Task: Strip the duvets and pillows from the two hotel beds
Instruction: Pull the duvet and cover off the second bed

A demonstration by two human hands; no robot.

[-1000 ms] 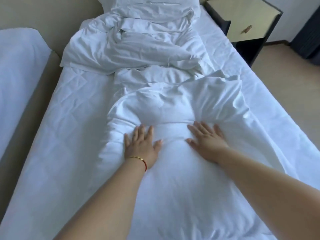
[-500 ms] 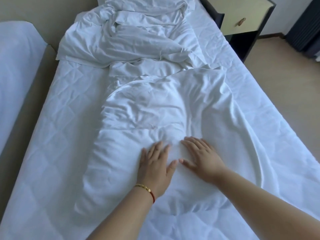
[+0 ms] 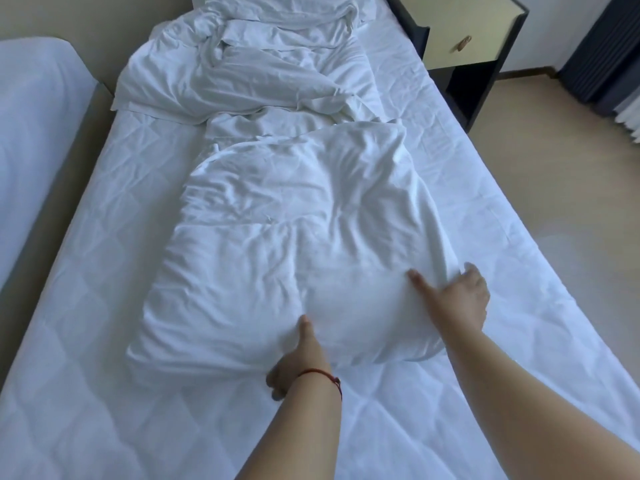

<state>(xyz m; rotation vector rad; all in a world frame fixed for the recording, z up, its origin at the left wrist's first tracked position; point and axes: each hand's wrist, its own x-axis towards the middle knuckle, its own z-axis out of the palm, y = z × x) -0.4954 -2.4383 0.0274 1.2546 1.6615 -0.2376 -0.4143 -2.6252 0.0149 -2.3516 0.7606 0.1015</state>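
White folded duvet point(image 3: 294, 258) gripped by left hand point(image 3: 298, 358) and right hand point(image 3: 460, 299).

Two beds point(image 3: 450, 209) point(image 3: 31, 133), one duvet point(image 3: 294, 265), one nightstand point(image 3: 474, 43).

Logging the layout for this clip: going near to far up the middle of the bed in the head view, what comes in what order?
Left hand → folded duvet → crumpled bedding heap → pillow at the head of the bed.
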